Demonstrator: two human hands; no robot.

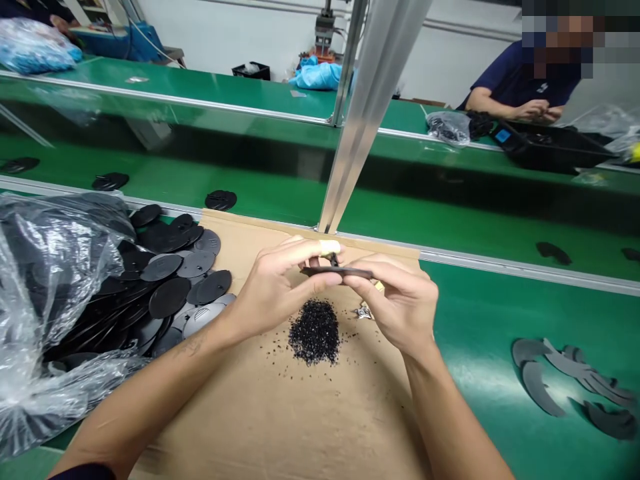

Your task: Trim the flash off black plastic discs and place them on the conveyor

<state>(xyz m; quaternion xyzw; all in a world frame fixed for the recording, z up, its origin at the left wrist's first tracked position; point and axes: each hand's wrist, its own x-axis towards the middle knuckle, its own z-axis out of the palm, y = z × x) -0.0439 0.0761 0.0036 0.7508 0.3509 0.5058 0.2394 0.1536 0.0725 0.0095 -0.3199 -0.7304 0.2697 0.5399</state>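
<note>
Both hands grip one thin black plastic disc [345, 271], seen nearly edge-on above the cardboard. My left hand [285, 270] pinches its left end, thumb below; a fingertip there wears a pale yellow cover and sits by a small dark piece standing on the disc. My right hand [400, 293] pinches the right end between thumb and fingers. Under the hands lies a heap of tiny black bits [315, 332], with some scattered around it. A small silvery metal object [363, 311] rests beside my right hand, partly hidden.
A large pile of black discs [170, 297] and a clear plastic bag [60, 267] stand at left. Curved dark pieces [540, 380] lie on the green table at right. A metal post [365, 113] rises ahead. Behind it runs a green belt carrying several dark pieces; a co-worker [520, 80] sits beyond.
</note>
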